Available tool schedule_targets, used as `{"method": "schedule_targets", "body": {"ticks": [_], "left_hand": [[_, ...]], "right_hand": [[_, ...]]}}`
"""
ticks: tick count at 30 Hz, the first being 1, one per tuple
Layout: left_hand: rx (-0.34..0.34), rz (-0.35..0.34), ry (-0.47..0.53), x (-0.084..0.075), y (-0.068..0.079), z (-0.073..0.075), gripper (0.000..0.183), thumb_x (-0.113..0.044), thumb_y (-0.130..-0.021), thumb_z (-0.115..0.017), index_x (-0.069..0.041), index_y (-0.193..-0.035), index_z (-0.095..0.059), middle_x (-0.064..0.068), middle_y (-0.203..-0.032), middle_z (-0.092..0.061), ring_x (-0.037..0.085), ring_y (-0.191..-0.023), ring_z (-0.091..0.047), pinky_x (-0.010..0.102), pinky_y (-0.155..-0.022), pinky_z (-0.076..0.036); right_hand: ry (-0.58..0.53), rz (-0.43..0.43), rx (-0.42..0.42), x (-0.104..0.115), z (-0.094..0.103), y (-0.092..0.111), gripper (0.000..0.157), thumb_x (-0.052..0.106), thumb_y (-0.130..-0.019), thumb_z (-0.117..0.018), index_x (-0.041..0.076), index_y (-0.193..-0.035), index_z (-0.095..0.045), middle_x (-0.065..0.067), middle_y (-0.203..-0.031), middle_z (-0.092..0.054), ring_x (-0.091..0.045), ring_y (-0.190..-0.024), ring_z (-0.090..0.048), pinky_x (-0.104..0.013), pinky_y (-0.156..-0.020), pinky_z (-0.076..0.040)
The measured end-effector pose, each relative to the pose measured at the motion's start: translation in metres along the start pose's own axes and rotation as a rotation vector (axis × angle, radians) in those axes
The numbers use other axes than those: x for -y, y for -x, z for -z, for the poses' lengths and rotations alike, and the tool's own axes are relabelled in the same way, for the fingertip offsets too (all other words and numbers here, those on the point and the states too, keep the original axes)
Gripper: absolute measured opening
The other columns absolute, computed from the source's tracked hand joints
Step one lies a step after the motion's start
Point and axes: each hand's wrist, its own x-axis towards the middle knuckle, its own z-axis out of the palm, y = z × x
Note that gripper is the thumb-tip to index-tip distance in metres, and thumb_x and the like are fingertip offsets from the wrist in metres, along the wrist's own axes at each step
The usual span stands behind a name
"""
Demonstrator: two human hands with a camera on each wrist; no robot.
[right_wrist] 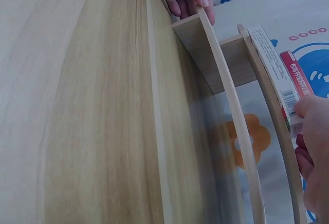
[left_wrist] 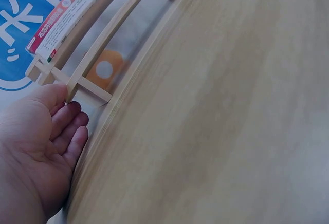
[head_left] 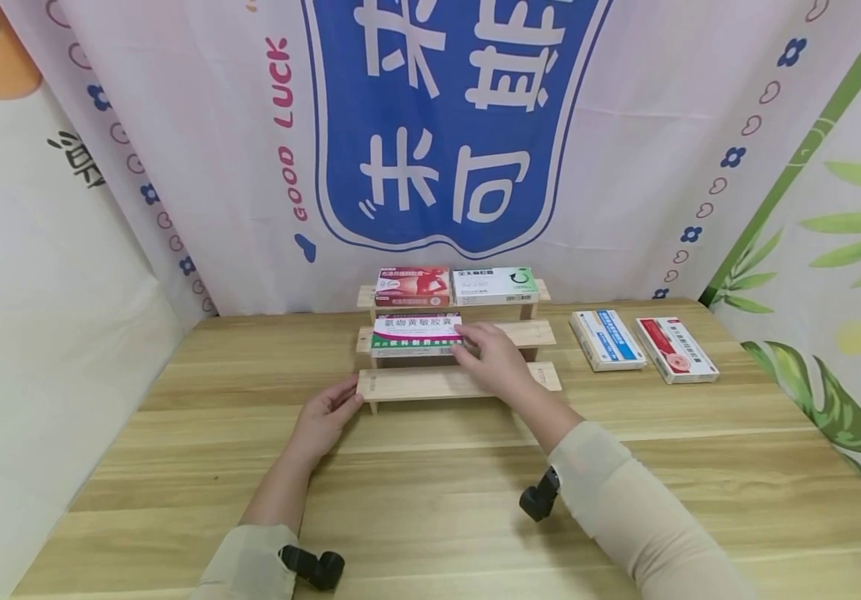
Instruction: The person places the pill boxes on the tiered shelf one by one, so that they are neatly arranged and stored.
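Note:
A three-step wooden stand (head_left: 418, 384) stands at the back of the table. My left hand (head_left: 322, 421) holds the left end of its lowest step, with the thumb at the edge in the right wrist view. On the middle step, at the left, sits a white, purple and green medicine box (head_left: 411, 335). The fingers of my right hand (head_left: 496, 360) grip this box by its right end. Behind it, on the top step, a red medicine box (head_left: 412, 286) stands beside a white and green medicine box (head_left: 495, 285).
To the right of the stand, a blue and white medicine box (head_left: 607, 340) and a red and white medicine box (head_left: 676, 350) lie on the wooden table (head_left: 430, 508). A printed cloth (head_left: 625, 167) hangs right behind the stand.

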Motion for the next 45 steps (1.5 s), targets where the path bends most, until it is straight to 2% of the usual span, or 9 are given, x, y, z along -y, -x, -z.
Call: {"method": "schedule_targets", "body": {"ticks": [10,17,19,24,26,30,37,45], "left_hand": [[0.0,-0.005,0.009,0.002,0.001,-0.003,0.045,-0.02,-0.099,-0.058,-0.005,-0.141,-0.05,0.016,-0.146,-0.051,0.03,-0.137,-0.048,0.042,-0.116,-0.037],[-0.003,0.001,-0.005,0.004,-0.001,-0.003,0.046,-0.02,-0.099,-0.058,-0.005,-0.142,-0.049,0.016,-0.146,-0.051,0.03,-0.136,-0.048,0.042,-0.116,-0.037],[-0.006,0.008,-0.009,0.003,0.0,-0.002,0.046,-0.021,-0.099,-0.059,-0.006,-0.142,-0.049,0.015,-0.146,-0.051,0.03,-0.137,-0.048,0.042,-0.116,-0.037],[-0.003,0.003,-0.006,0.0,0.0,0.0,0.047,-0.021,-0.099,-0.058,-0.005,-0.142,-0.049,0.016,-0.147,-0.05,0.031,-0.137,-0.047,0.042,-0.116,-0.038],[0.0,-0.001,-0.003,0.0,0.001,0.0,0.047,-0.021,-0.099,-0.058,-0.005,-0.142,-0.048,0.017,-0.147,-0.05,0.032,-0.137,-0.047,0.043,-0.116,-0.037],[-0.001,0.0,0.002,0.0,0.001,0.001,0.046,-0.021,-0.1,-0.057,-0.005,-0.142,-0.048,0.016,-0.147,-0.05,0.031,-0.137,-0.047,0.042,-0.116,-0.037],[-0.002,0.007,-0.001,0.0,0.0,-0.002,0.046,-0.021,-0.099,-0.059,-0.006,-0.142,-0.049,0.015,-0.146,-0.051,0.03,-0.136,-0.048,0.041,-0.116,-0.038],[0.002,0.003,-0.004,-0.001,-0.001,-0.002,0.047,-0.02,-0.099,-0.058,-0.005,-0.143,-0.048,0.016,-0.147,-0.049,0.031,-0.137,-0.047,0.042,-0.116,-0.037]], "right_hand": [[-0.036,-0.018,-0.011,-0.005,0.0,0.003,0.052,0.038,-0.097,-0.058,0.014,-0.142,-0.051,-0.011,-0.143,-0.054,-0.029,-0.129,-0.054,-0.044,-0.113,-0.042],[-0.105,-0.035,-0.043,-0.02,0.019,0.017,0.053,0.04,-0.095,-0.062,0.014,-0.14,-0.053,-0.011,-0.143,-0.052,-0.031,-0.127,-0.055,-0.049,-0.11,-0.044],[-0.118,-0.042,-0.06,-0.029,0.027,0.022,0.054,0.04,-0.095,-0.061,0.012,-0.14,-0.052,-0.012,-0.144,-0.051,-0.033,-0.129,-0.053,-0.052,-0.111,-0.042],[-0.156,-0.118,-0.087,-0.055,0.049,0.038,0.055,0.04,-0.096,-0.06,0.014,-0.143,-0.048,-0.015,-0.148,-0.046,-0.039,-0.13,-0.048,-0.06,-0.107,-0.042],[-0.162,-0.152,-0.1,-0.066,0.057,0.045,0.055,0.039,-0.097,-0.059,0.014,-0.144,-0.047,-0.016,-0.148,-0.045,-0.042,-0.131,-0.046,-0.062,-0.105,-0.043],[-0.158,-0.168,-0.15,-0.091,0.072,0.055,0.056,0.035,-0.098,-0.059,0.007,-0.144,-0.046,-0.022,-0.149,-0.043,-0.045,-0.133,-0.043,-0.06,-0.108,-0.04],[-0.066,-0.331,-0.225,-0.137,0.1,0.079,0.063,0.043,-0.098,-0.056,0.005,-0.147,-0.042,-0.028,-0.151,-0.038,-0.047,-0.139,-0.035,-0.063,-0.114,-0.029],[0.002,-0.473,-0.342,-0.186,0.12,0.103,0.066,0.042,-0.096,-0.057,-0.001,-0.143,-0.043,-0.035,-0.146,-0.037,-0.053,-0.135,-0.034,-0.064,-0.112,-0.029]]}}
